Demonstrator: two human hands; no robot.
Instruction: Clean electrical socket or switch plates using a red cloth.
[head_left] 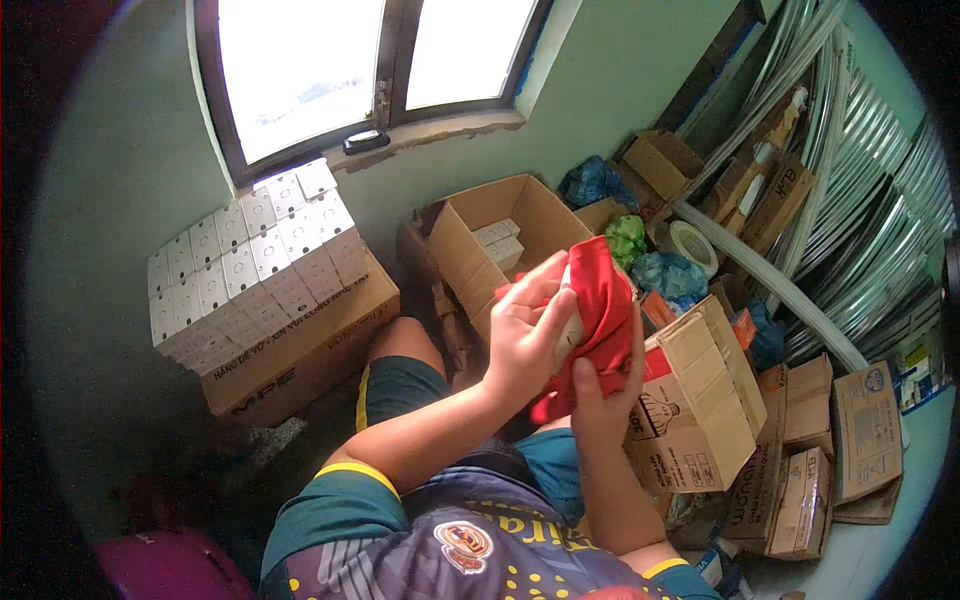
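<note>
In front of my chest, both hands are raised around a red cloth (pixel 603 300). A smooth white object (pixel 571 336) shows partly from under it; the cloth and fingers hide the rest, so its kind is unclear. My left hand (pixel 524 335) is closed on the white object's near left side, thumb on top. From the right, my right hand (pixel 606 400) grips the cloth, its thumb pressed against the lower part and its fingers along the far side. A loose end of the cloth hangs below, between the hands.
Stacked small white boxes (pixel 262 250) stand on a large carton (pixel 310 345) at the left. An open carton (pixel 465 215) with a few white boxes sits ahead. To the right are a worn carton (pixel 705 400), flattened cardboard (pixel 868 430) and long plastic tubes (pixel 870 130).
</note>
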